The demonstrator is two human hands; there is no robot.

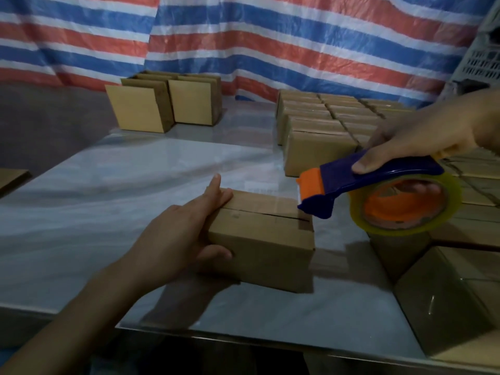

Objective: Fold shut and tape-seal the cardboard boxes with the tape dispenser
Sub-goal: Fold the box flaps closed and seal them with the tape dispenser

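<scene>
- Currently our left hand grips the 9 o'clock end of the cardboard box. The thumb is curled on the near face, the fingers lie over the top, and the index finger is lifted.
- Our right hand is clamped on the tape dispenser, with the thumb pressed on the blue handle and the fingers curled inside the core of the tape roll.
- The dispenser's orange-and-blue head is at the box's 3 o'clock top edge. We cannot tell whether it touches.
- The box rests on the glossy table at centre view. Its flaps are folded down, and the seam shows as a dark slit running from 9 to 3 o'clock.
- The roll hangs at 3 o'clock from the box, apart from it.
- From 1 to 3 o'clock, closed boxes are packed in rows.
- At 11 o'clock, well apart, stand the open boxes.
- At 12 o'clock, behind everything, hangs a striped tarp.
</scene>
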